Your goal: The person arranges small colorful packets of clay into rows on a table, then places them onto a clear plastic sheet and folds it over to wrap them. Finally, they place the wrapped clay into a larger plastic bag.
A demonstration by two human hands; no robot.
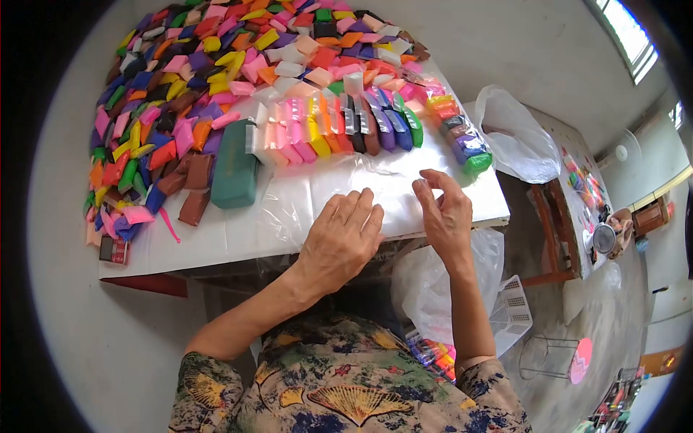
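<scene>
My left hand (343, 234) is over the front edge of the white table, its fingers stretched out and lying flat close together. To its right is my right hand (449, 216), thumb and forefinger tips brought close in a pinch; whatever may be between them is too small to make out. Just beyond the hands, a row of colored clay packets (336, 128) stands in a clear plastic bag (303, 170). A second bagged row of colored packets (462, 137) lies at the table's right end. Left of the first row is a dark green case (235, 166).
Loose colored packets (180, 79) are heaped over the table's far and left parts. A small red and black box (114, 250) sits at the left corner. Plastic bags (516, 137) hang at the right, above a white basket (511, 310). A pink-topped stool (580, 361) stands farther right.
</scene>
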